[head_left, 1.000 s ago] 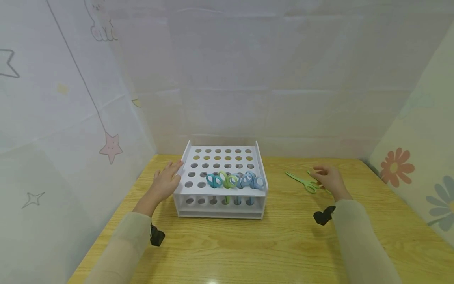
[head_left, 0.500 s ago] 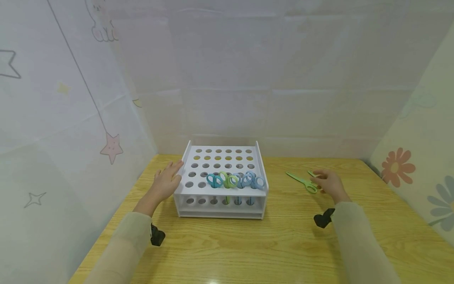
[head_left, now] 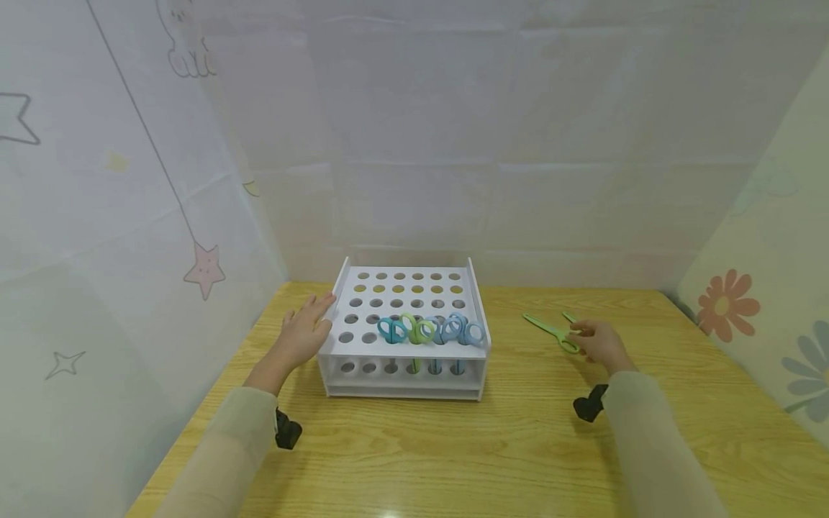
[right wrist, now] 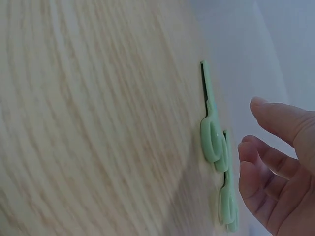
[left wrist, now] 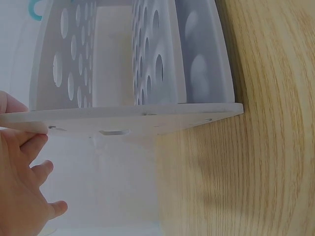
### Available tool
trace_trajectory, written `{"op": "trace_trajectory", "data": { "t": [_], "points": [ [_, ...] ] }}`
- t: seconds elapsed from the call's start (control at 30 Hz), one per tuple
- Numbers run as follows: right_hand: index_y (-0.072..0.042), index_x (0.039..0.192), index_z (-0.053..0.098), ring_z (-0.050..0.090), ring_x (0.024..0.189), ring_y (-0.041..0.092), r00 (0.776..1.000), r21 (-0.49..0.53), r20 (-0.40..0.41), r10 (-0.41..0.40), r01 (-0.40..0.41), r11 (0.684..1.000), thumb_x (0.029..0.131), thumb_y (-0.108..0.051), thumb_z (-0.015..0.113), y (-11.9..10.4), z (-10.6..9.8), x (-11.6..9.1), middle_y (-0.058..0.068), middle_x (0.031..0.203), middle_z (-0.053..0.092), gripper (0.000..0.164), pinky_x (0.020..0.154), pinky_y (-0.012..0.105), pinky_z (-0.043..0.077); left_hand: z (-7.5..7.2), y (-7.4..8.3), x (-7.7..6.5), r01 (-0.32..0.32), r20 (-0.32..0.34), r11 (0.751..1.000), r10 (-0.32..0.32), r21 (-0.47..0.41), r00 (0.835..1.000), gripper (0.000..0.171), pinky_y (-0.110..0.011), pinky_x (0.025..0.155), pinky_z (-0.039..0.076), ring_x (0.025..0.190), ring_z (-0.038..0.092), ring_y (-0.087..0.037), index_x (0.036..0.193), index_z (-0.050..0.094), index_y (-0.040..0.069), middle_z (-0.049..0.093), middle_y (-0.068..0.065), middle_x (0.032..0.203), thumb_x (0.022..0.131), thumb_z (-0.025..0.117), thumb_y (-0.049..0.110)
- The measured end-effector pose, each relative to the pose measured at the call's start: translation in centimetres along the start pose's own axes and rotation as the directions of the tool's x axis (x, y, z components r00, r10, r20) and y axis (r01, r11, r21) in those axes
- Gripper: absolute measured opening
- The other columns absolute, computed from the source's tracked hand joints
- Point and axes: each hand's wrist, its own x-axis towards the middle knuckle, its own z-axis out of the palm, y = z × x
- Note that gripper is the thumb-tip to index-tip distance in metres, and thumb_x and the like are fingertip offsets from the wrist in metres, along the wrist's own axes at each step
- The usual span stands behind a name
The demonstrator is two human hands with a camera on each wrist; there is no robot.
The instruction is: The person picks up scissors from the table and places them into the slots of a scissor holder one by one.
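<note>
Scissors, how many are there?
6: teal scissors, green scissors and two light blue pairs in the rack, front row; two green pairs on the table near the right hand, one partly hidden in the head view.

A creased, grey-white, sheet-like back wall (head_left: pixel 414 201) meets a white left wall (head_left: pixel 97 302) printed with 1 pink star (head_left: pixel 204 270). The cream right wall (head_left: pixel 771 252) bears 1 red flower (head_left: pixel 721 306) and 1 grey-blue flower (head_left: pixel 817 370). Below, a yellow wood-grain table (head_left: pixel 466 453) reflects 1 small bright spot of light (head_left: pixel 388 514).
</note>
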Motion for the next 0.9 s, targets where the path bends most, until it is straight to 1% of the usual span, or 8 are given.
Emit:
{"op": "trace_trajectory", "data": {
  "t": [0.1, 0.3, 0.5, 0.57, 0.63, 0.73, 0.83, 0.9],
  "points": [
    [0.012, 0.130, 0.040, 0.054, 0.075, 0.030, 1.000, -0.012, 0.021, -0.002, 0.002, 1.000, 0.092, -0.018, 0.055, 0.4, 0.1, -0.1, 0.032, 0.115, 0.049, 0.051, 0.063, 0.038, 0.050, 0.1, -0.1, 0.0, 0.002, -0.001, 1.000, -0.002, 0.006, 1.000, 0.053, -0.061, 0.102, -0.001, 0.136, 0.012, -0.035, 0.142, 0.034, 0.005, 0.029, -0.012, 0.146, 0.090, 0.033, 0.016],
    [0.011, 0.131, 0.039, 0.051, 0.075, 0.024, 0.999, 0.007, 0.042, 0.029, -0.030, 1.000, 0.092, -0.019, 0.055, 1.6, 0.5, 0.1, 0.032, 0.119, 0.044, 0.052, 0.059, 0.032, 0.047, 0.1, -0.2, 0.0, 0.006, -0.001, 1.000, -0.006, 0.005, 1.000, 0.053, -0.061, 0.102, 0.000, 0.136, 0.012, -0.035, 0.142, 0.034, 0.005, 0.029, -0.011, 0.147, 0.090, 0.034, 0.016],
    [0.008, 0.131, 0.042, 0.052, 0.090, 0.032, 0.999, -0.043, 0.029, 0.034, -0.033, 0.999, 0.092, -0.027, 0.056, 2.5, 0.9, 0.4, 0.034, 0.124, 0.040, 0.055, 0.070, 0.038, 0.048, 0.1, -0.1, 0.1, 0.006, 0.005, 1.000, -0.006, 0.009, 1.000, 0.054, -0.061, 0.102, -0.001, 0.136, 0.011, -0.034, 0.143, 0.033, 0.006, 0.028, -0.010, 0.147, 0.091, 0.033, 0.017],
    [0.008, 0.130, 0.045, 0.052, 0.087, 0.030, 0.999, -0.064, 0.020, 0.026, -0.025, 0.998, 0.091, -0.028, 0.057, 2.6, 1.0, 0.5, 0.034, 0.124, 0.041, 0.054, 0.069, 0.038, 0.048, 0.0, -0.1, 0.1, 0.008, 0.005, 1.000, -0.008, 0.007, 1.000, 0.054, -0.061, 0.102, -0.001, 0.137, 0.011, -0.034, 0.143, 0.033, 0.007, 0.028, -0.010, 0.148, 0.091, 0.033, 0.018],
    [0.008, 0.128, 0.046, 0.052, 0.081, 0.027, 1.000, -0.075, 0.013, 0.018, -0.017, 0.997, 0.091, -0.028, 0.057, 2.6, 1.1, 0.5, 0.033, 0.120, 0.044, 0.052, 0.066, 0.036, 0.047, 0.0, 0.0, 0.1, 0.007, 0.006, 1.000, -0.007, 0.006, 1.000, 0.054, -0.061, 0.102, -0.001, 0.137, 0.011, -0.034, 0.143, 0.033, 0.007, 0.028, -0.010, 0.147, 0.091, 0.033, 0.018],
    [0.008, 0.126, 0.048, 0.051, 0.070, 0.024, 0.999, -0.073, 0.016, 0.031, -0.029, 0.997, 0.091, -0.025, 0.057, 2.7, 1.1, 0.4, 0.028, 0.105, 0.053, 0.050, 0.060, 0.034, 0.046, 0.0, 0.0, 0.0, 0.007, 0.007, 1.000, -0.007, 0.008, 1.000, 0.054, -0.061, 0.102, -0.001, 0.136, 0.011, -0.034, 0.143, 0.033, 0.006, 0.028, -0.010, 0.147, 0.090, 0.033, 0.017],
    [0.011, 0.124, 0.048, 0.054, 0.070, 0.022, 0.998, -0.071, 0.037, 0.044, -0.041, 0.997, 0.091, -0.024, 0.057, 3.0, 1.1, 0.3, 0.018, 0.094, 0.058, 0.049, 0.061, 0.035, 0.048, 0.0, 0.0, 0.0, 0.008, 0.009, 1.000, -0.008, 0.010, 1.000, 0.054, -0.061, 0.102, -0.001, 0.136, 0.011, -0.034, 0.143, 0.033, 0.006, 0.027, -0.010, 0.148, 0.090, 0.033, 0.017],
    [0.012, 0.122, 0.049, 0.054, 0.072, 0.021, 0.998, -0.069, 0.045, 0.054, -0.051, 0.996, 0.091, -0.023, 0.057, 3.2, 1.2, 0.3, 0.014, 0.090, 0.059, 0.048, 0.063, 0.035, 0.049, 0.0, 0.0, 0.1, 0.008, 0.009, 1.000, -0.008, 0.010, 1.000, 0.054, -0.061, 0.102, 0.000, 0.136, 0.012, -0.034, 0.143, 0.033, 0.006, 0.028, -0.010, 0.148, 0.090, 0.033, 0.017]
  ]
}}
